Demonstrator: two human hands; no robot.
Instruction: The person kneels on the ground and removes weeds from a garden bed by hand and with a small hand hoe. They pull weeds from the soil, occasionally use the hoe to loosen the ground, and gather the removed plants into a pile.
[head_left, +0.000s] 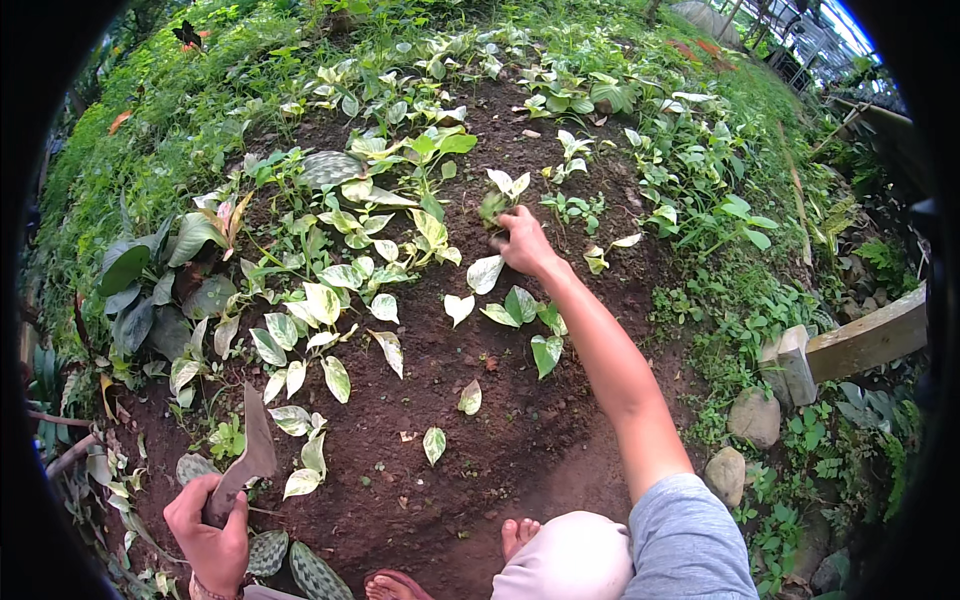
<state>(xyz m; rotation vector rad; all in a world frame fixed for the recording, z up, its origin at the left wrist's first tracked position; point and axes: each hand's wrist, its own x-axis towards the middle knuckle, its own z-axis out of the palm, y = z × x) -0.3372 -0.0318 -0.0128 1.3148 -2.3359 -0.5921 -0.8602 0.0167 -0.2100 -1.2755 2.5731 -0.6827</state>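
Observation:
My left hand, low on the left, is closed around a flat brown metal blade whose pointed end stands upward. Its handle is hidden in the fist. Ahead, my right arm reaches out over the bed, and my right hand has its fingers closed on a small tuft of green weeds, blurred by motion. Just behind the tuft grows a white variegated seedling. Below that hand are a pale variegated leaf and a heart-shaped leaf.
Variegated pothos-like plants grow in the dark soil to the left. Larger dark-leaved plants stand farther left. Rounded stones and a wooden beam border the right side. My bare foot rests on the soil.

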